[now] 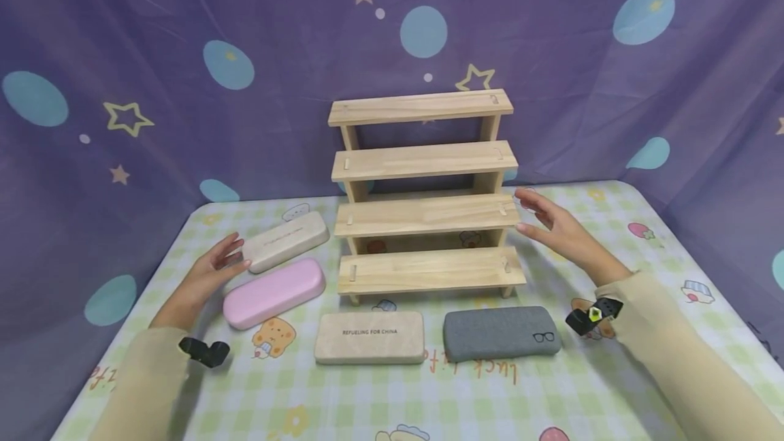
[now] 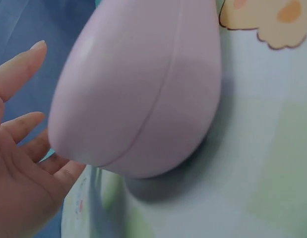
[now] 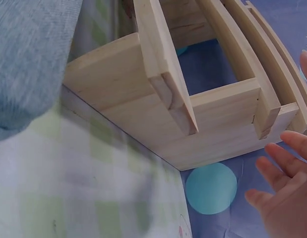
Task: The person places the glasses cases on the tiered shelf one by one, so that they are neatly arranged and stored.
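My left hand (image 1: 209, 274), fingers loosely spread and holding nothing, hovers at the left ends of a white glasses case (image 1: 286, 241) and a pink glasses case (image 1: 274, 293). In the left wrist view the pink case's rounded end fills the middle; whether the fingers touch either case I cannot tell. A stepped wooden rack (image 1: 429, 215) with several shelves stands at the centre. Beside its right side is my right hand (image 1: 562, 231), relaxed and holding nothing. In front of the rack lie a beige glasses case (image 1: 370, 337) with lettering and a grey-blue glasses case (image 1: 501, 334).
A green-and-white checked cloth (image 1: 361, 403) with cartoon prints covers the table. Behind and at the sides hangs a purple curtain (image 1: 294, 12) with stars and blue dots; the rack stands close to it. Wrist cameras are strapped over both sleeves.
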Motion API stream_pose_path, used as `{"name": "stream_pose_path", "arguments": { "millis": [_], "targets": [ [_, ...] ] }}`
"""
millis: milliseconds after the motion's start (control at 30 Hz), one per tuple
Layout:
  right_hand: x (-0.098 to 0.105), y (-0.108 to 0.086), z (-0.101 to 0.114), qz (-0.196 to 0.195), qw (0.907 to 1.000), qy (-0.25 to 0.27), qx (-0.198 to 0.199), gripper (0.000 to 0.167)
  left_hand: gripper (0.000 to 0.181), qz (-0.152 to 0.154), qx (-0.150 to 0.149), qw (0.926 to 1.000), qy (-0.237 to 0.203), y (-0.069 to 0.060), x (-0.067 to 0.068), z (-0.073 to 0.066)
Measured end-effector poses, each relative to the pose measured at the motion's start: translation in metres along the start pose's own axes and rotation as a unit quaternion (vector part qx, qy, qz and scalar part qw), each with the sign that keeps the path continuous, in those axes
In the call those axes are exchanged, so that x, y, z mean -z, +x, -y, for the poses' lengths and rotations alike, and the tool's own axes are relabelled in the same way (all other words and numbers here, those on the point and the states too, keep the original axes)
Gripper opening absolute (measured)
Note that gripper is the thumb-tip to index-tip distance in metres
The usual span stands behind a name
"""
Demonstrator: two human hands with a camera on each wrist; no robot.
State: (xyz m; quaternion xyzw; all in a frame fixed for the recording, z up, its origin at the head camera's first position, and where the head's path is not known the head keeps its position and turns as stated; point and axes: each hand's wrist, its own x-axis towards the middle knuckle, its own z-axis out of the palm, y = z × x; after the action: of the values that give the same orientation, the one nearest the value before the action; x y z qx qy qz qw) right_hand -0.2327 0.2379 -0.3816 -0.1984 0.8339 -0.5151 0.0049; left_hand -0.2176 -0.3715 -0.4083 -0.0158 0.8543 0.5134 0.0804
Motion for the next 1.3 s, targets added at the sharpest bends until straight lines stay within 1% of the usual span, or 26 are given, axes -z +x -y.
{"name": "stream_pose_path", "arguments": {
  "millis": [100, 233, 333, 400, 467, 533, 667, 800, 900, 1000, 1067, 1300],
  "targets": [
    [-0.002, 0.002, -0.002, 0.002, 0.9997, 0.021, -0.014, 0.067, 0.083, -0.013, 0.001, 0.9997, -0.019, 0.002, -0.001, 0.003],
    [-0.005, 0.004, -0.003, -0.002, 0.9991, 0.037, -0.021, 0.068, 0.084, -0.022, 0.022, 0.9977, -0.06, 0.007, -0.003, 0.008],
    [-0.006, 0.006, -0.003, -0.006, 0.9991, 0.035, -0.025, 0.069, 0.085, -0.029, 0.036, 0.9944, -0.096, 0.009, -0.005, 0.013],
    [-0.007, 0.007, -0.005, -0.008, 0.999, 0.033, -0.029, 0.07, 0.085, -0.034, 0.039, 0.9923, -0.113, 0.01, -0.006, 0.016],
    [-0.008, 0.009, -0.006, -0.012, 0.999, 0.029, -0.033, 0.07, 0.086, -0.039, 0.043, 0.9903, -0.126, 0.011, -0.007, 0.018],
    [-0.009, 0.011, -0.008, -0.015, 0.999, 0.027, -0.031, 0.07, 0.087, -0.044, 0.049, 0.9893, -0.13, 0.012, -0.008, 0.019],
    [-0.01, 0.015, -0.01, -0.021, 0.9991, 0.025, -0.028, 0.071, 0.087, -0.048, 0.063, 0.9898, -0.119, 0.014, -0.01, 0.019],
    [-0.011, 0.018, -0.01, -0.025, 0.9987, 0.026, -0.034, 0.071, 0.09, -0.045, 0.066, 0.9911, -0.106, 0.018, -0.012, 0.019],
    [-0.011, 0.018, -0.01, -0.025, 0.9982, 0.038, -0.04, 0.071, 0.093, -0.05, 0.069, 0.9907, -0.106, 0.021, -0.014, 0.018],
    [-0.011, 0.02, -0.011, -0.02, 0.9972, 0.06, -0.039, 0.071, 0.096, -0.058, 0.072, 0.9904, -0.103, 0.023, -0.016, 0.018],
    [-0.011, 0.021, -0.012, -0.017, 0.9963, 0.074, -0.041, 0.071, 0.097, -0.061, 0.072, 0.9913, -0.093, 0.024, -0.017, 0.017],
    [-0.011, 0.022, -0.014, -0.011, 0.9947, 0.098, -0.03, 0.072, 0.099, -0.042, 0.052, 0.9952, -0.071, 0.027, -0.019, 0.017]
  ]
}}
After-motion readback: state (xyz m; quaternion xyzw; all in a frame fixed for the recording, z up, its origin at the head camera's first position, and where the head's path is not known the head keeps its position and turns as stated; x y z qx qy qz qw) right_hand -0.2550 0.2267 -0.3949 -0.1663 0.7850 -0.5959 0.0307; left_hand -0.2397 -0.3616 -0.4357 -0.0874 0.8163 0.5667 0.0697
